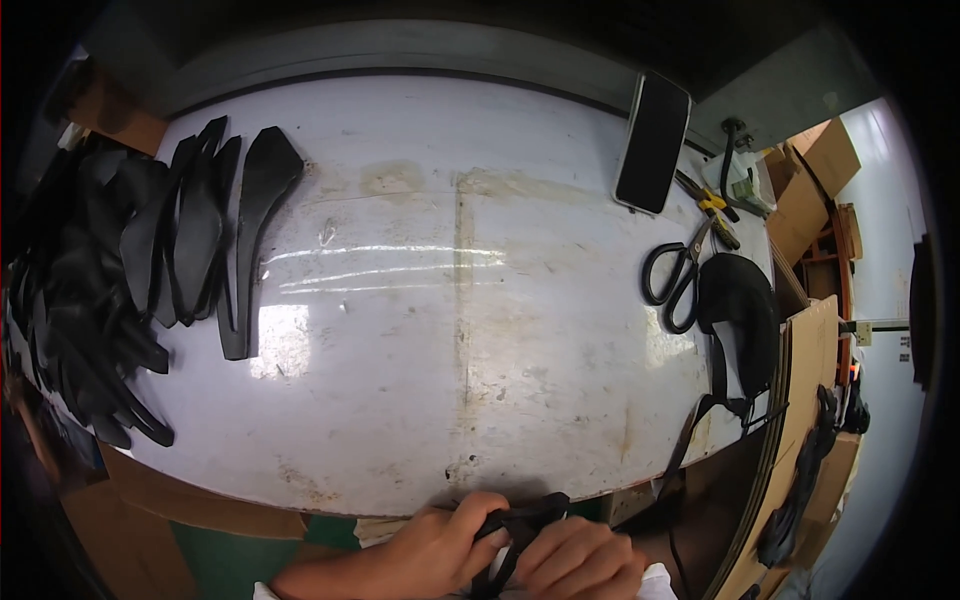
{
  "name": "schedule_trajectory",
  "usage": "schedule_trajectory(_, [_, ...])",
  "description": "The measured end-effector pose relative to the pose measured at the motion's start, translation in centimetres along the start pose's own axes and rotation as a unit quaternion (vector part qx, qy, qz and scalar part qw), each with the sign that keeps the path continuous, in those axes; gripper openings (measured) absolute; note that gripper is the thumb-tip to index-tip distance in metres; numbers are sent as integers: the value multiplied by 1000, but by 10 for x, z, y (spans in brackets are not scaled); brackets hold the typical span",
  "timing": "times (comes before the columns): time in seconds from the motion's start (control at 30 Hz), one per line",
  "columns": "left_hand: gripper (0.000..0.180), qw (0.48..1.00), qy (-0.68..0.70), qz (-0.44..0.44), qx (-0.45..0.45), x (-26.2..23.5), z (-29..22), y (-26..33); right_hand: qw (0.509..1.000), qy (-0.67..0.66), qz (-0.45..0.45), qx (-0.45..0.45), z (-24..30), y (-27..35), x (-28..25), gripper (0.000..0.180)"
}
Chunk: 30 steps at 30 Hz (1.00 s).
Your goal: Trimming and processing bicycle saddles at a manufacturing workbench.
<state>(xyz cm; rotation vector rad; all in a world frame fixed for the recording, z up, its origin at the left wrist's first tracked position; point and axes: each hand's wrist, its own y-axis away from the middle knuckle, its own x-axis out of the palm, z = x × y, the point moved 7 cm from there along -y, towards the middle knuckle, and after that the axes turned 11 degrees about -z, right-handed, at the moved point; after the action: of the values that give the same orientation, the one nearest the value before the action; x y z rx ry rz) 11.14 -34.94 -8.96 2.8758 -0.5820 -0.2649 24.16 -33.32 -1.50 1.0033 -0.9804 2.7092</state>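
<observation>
Both my hands meet below the near edge of the white worktable (430, 330). My left hand (430, 550) and my right hand (580, 558) are both closed on a black strap piece (520, 520) held between them, its end dropping down between my fingers. On the table's left side several black cut leather-like pieces (215, 230) lie fanned out, with a larger heap of them (75, 290) beyond the left edge.
Black-handled scissors (678, 278) lie at the right, next to a black padded piece with straps (742, 310). A dark phone (653, 142) leans at the back right by yellow-handled pliers (715, 205). Cardboard sheets (800, 400) stand along the right edge.
</observation>
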Motion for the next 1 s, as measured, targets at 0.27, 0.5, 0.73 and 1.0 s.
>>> schedule_trajectory(0.27, [35, 1000, -2, 10, -1, 0, -3, -1, 979, 134, -47, -145, 28, 47, 1, 17])
schedule_trajectory(0.5, [34, 999, -40, -9, -26, -3, 4, 1, 995, 91, 42, 6, 6, 17, -4, 21])
schedule_trajectory(0.73, [20, 997, -32, -67, -20, -9, -9, 1, 994, 99, 39, 34, 26, 35, -16, 24])
schedule_trajectory(1.0, [17, 985, 64, -156, -18, -29, -5, 1, 962, 127, 239, -32, 60, 17, -18, 22])
